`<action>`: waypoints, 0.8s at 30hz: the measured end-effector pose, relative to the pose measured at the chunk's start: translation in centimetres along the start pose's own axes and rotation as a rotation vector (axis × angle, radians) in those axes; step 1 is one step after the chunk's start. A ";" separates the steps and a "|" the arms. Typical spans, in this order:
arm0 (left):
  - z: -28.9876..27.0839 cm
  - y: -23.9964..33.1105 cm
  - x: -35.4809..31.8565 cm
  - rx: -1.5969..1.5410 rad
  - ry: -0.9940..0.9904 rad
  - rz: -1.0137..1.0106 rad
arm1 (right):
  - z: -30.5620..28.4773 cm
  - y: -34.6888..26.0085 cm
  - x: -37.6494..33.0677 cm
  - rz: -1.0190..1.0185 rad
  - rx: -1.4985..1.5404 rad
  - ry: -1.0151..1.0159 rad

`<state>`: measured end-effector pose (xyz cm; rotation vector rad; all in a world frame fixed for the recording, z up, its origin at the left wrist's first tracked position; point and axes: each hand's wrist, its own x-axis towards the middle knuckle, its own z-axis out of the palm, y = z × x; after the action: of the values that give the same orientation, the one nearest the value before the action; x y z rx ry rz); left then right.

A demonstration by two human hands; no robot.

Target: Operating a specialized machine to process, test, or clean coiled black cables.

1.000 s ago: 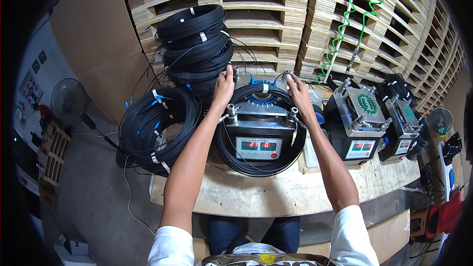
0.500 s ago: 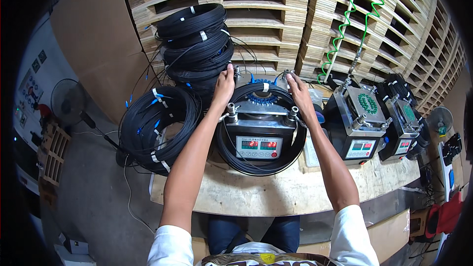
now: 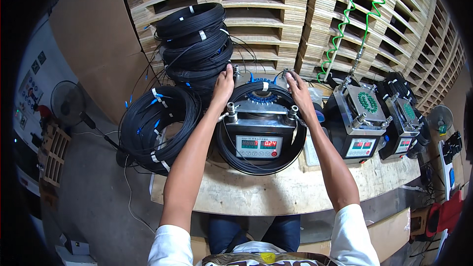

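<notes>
A black bench machine (image 3: 266,133) with a metal top and a lit red display panel stands at the middle of the table. It looks like a fibre connector polisher. My left hand (image 3: 224,86) is closed at its far left corner knob (image 3: 236,70). At the far right corner, my right hand (image 3: 299,92) has its thumb and fingers closed around the matching knob (image 3: 287,73), mostly hidden by them. Blue connectors (image 3: 261,98) sit in a ring on the machine's top. A coil of black cable (image 3: 231,155), tied with white tape, loops around the machine's front.
Several black cable coils (image 3: 192,44) are stacked at the back left, with more coils (image 3: 157,128) in front. Two similar machines (image 3: 355,118) with green rings stand on the right of the wooden table (image 3: 266,194). Wooden pallets (image 3: 256,10) rise behind. A fan (image 3: 69,96) stands left.
The readings on the middle machine's display have changed. Both hands stay at the two far knobs with hardly any visible movement.
</notes>
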<state>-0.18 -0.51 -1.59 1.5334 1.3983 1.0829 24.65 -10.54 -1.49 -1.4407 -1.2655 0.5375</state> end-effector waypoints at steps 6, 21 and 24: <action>0.1 0.3 -0.1 -0.025 0.012 0.026 | 0.1 0.0 0.0 -0.010 0.027 0.022; -0.5 1.5 -0.8 0.025 -0.068 -0.038 | 0.2 0.7 0.3 -0.022 0.024 0.058; -0.5 1.3 -0.5 0.049 -0.034 -0.069 | 0.3 0.1 0.1 -0.012 0.011 0.059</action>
<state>-0.27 -1.08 -0.28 1.5199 1.4537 0.9833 24.48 -10.33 -1.67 -1.4294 -1.2222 0.4903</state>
